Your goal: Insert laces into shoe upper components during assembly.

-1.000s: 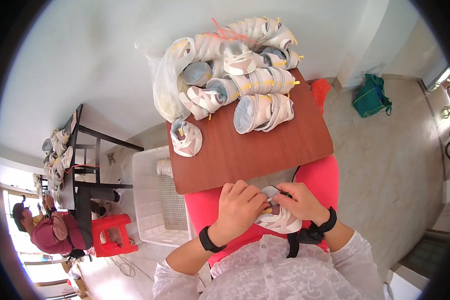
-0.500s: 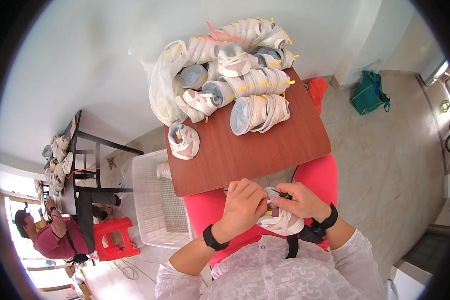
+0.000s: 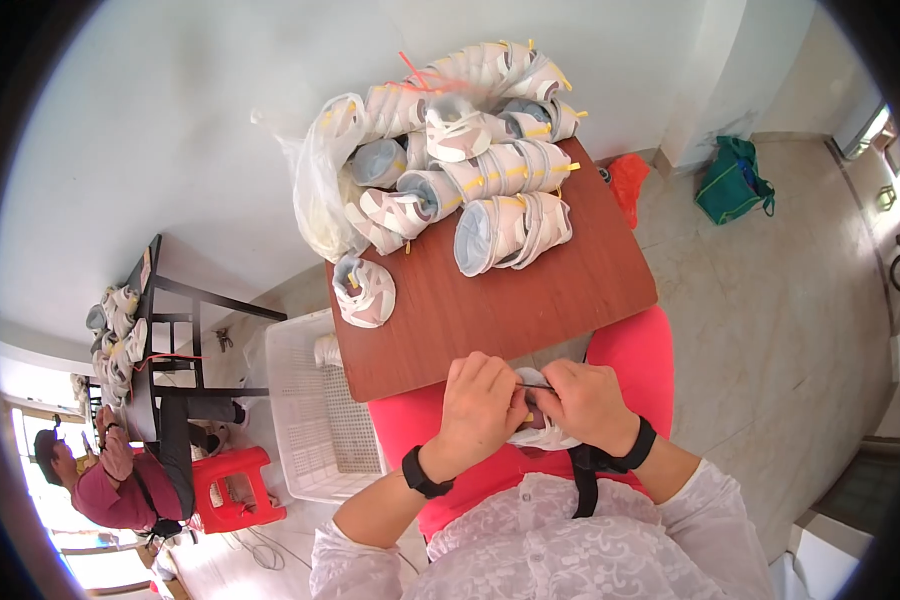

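Note:
A white and mauve shoe upper (image 3: 545,437) rests over my lap just off the table's near edge, mostly covered by my hands. My left hand (image 3: 478,412) is closed in a pinch at its left side; what lies in the pinch is hidden. Across the opening, my right hand (image 3: 588,408) is closed round a thin dark tool (image 3: 535,386) whose tip points toward my left fingers. The tool's exact kind is too small to tell. On the table's near left corner stands one laced shoe upper (image 3: 364,292).
Nested rows of shoe uppers (image 3: 510,170) and a clear plastic bag (image 3: 320,200) fill the far part of the brown table (image 3: 440,350). A white plastic crate (image 3: 305,440) stands left. Farther left, a person (image 3: 120,490) sits by a red stool (image 3: 235,490) at another table.
My right hand has turned over the shoe upper, and the thin tool now lies nearly level toward my left hand. More of the upper is covered. The person at left has shifted their hands.

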Demonstrator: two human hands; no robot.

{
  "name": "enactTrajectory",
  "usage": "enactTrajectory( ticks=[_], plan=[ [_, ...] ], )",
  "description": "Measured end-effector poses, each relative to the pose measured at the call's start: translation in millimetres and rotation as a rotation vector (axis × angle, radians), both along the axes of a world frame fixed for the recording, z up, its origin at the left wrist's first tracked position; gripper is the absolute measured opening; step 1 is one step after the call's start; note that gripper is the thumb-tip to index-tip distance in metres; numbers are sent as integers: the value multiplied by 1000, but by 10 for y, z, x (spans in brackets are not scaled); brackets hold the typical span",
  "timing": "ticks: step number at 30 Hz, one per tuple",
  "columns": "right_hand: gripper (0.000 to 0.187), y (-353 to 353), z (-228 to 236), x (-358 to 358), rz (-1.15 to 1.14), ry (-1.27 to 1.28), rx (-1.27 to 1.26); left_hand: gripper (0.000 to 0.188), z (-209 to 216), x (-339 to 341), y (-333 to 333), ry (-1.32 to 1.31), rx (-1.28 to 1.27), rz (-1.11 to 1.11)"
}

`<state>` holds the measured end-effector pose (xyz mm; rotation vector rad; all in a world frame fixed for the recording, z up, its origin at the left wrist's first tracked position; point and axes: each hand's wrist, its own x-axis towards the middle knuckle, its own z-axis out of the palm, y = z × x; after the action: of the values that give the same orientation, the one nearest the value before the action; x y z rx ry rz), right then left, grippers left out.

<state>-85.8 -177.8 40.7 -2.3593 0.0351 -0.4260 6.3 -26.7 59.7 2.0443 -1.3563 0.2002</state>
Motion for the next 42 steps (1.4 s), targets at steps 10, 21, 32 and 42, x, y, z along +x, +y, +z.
enactTrajectory(
  ticks=[10,21,32,42],
  plan=[
    [14,-5,47,65,-46,-85,-20,18,-9,-32,0,118,37,31],
    [27,-213,197,15,178,262,649,29,340,107,87,738,146,-9],
    [27,-187,38,23,64,389,875,21,267,237,268,622,214,115],
    [24,-147,-30,125,94,343,816,11,172,290,385,508,153,208]
  ],
)
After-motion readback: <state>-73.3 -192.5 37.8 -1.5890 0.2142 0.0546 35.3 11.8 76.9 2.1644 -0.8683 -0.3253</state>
